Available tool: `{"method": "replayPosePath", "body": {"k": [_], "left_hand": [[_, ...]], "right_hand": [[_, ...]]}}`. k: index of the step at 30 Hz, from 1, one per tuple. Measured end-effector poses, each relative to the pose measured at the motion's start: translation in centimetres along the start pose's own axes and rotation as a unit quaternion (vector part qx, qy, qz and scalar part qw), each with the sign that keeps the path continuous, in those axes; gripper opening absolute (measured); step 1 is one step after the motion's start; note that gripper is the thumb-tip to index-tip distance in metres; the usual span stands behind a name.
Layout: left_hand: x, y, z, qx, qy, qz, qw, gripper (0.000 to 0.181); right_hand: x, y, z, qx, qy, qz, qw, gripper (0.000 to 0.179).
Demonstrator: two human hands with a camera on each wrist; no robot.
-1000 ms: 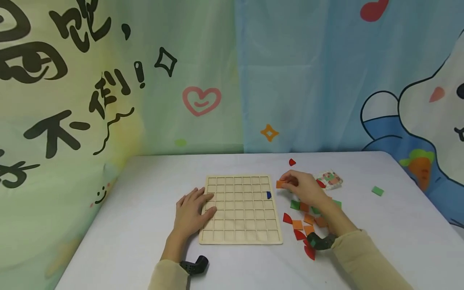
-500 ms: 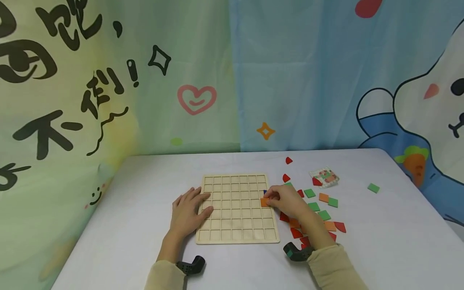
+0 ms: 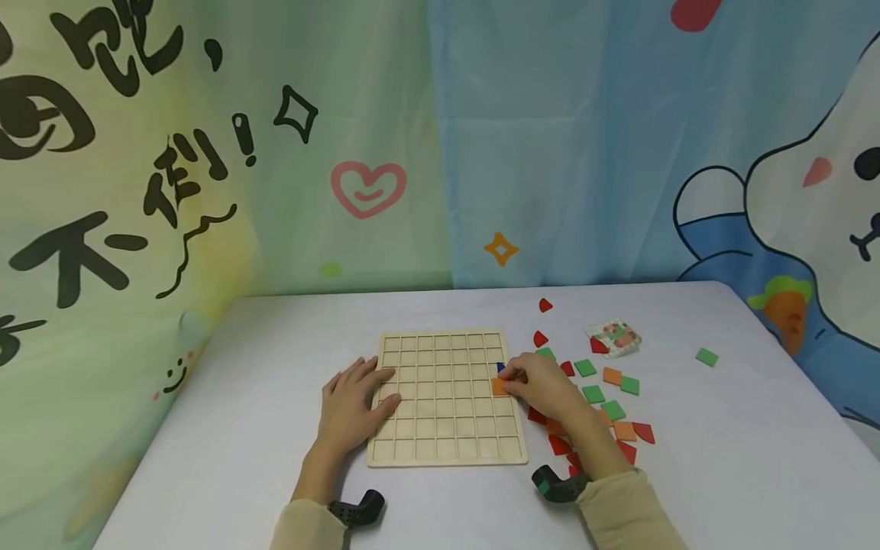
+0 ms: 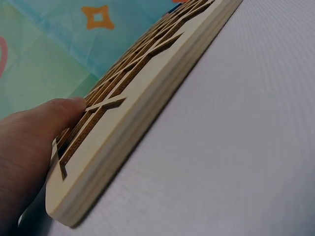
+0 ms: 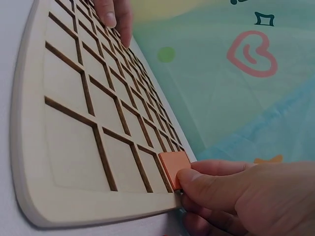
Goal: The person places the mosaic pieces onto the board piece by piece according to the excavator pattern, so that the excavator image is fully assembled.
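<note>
A wooden grid board [image 3: 440, 412] lies flat on the white table. My left hand [image 3: 354, 405] rests on its left edge, fingers relaxed; in the left wrist view the thumb [image 4: 64, 110] lies over the rim by the corner cells. At the right-hand column my right hand [image 3: 546, 386] pinches an orange square tile [image 5: 174, 167] between thumb and fingers, the tile set at a cell by the rim. Just beyond that cell, a blue piece [image 3: 500, 367] sits in the same column, partly covered by the fingers.
Right of the board lie loose tiles: green squares [image 3: 593, 394], orange squares [image 3: 625, 431] and red quarter-rounds [image 3: 643, 433], several partly under the right forearm. A patterned packet [image 3: 622, 336] stands farther back. One green tile [image 3: 706, 357] lies apart at the right.
The right hand has carried the orange tile from beyond the board's right side leftward and nearer, onto the right column. The left hand stays on the board's left edge.
</note>
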State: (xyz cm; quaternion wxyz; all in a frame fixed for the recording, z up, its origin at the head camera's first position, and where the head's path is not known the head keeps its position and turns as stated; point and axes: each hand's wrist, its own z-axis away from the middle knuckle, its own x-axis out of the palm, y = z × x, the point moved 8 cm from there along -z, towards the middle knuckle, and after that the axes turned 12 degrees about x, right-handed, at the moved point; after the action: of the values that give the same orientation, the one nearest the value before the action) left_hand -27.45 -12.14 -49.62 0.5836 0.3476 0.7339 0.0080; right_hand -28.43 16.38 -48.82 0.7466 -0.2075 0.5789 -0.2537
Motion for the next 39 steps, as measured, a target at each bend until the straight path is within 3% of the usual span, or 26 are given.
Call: {"method": "replayPosePath", "body": {"k": [12, 28, 39], "left_hand": [[0.0, 0.1, 0.1, 0.006, 0.007, 0.002, 1.0000, 0.050], [-0.1, 0.0, -0.2, -0.001, 0.002, 0.004, 1.0000, 0.049], [0.0, 0.0, 0.0, -0.003, 0.003, -0.005, 1.0000, 0.049]], "right_hand": [[-0.1, 0.0, 0.4, 0.000, 0.012, 0.015, 0.9998, 0.013], [0.0, -0.1, 1.9, -0.067, 0.098, 0.027, 0.9926, 0.023], [0.0, 0.1, 2.2, -0.068, 0.097, 0.018, 0.9928, 0.022]]}}
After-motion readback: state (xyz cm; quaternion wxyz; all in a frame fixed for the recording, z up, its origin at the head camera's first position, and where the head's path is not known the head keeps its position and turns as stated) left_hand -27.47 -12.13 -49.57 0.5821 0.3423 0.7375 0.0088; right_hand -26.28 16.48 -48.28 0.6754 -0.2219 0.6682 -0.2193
